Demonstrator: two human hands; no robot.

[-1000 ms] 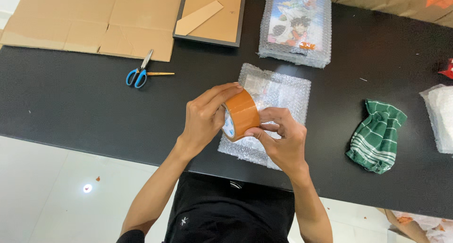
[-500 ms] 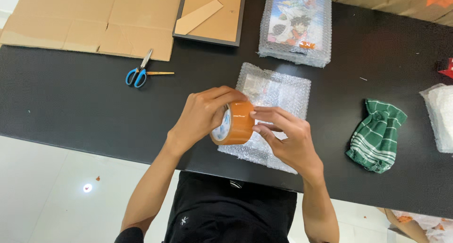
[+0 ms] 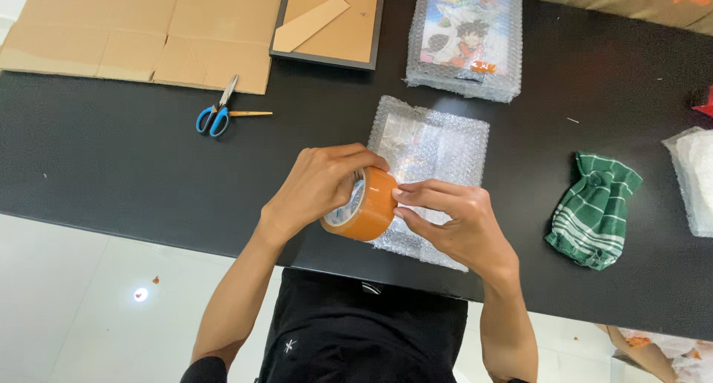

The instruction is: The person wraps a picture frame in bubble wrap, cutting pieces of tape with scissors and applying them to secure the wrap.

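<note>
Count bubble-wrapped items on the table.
3: a flat parcel under the hands, a wrapped picture at the top centre, and a third bundle cut off at the right edge. More may lie out of frame.

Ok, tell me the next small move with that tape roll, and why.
Probably peel the tape's free end loose and pull out a short strip. The left hand grips the brown tape roll, the right hand's fingertips pick at its outer surface, and the bubble-wrapped package lies right beneath.
</note>
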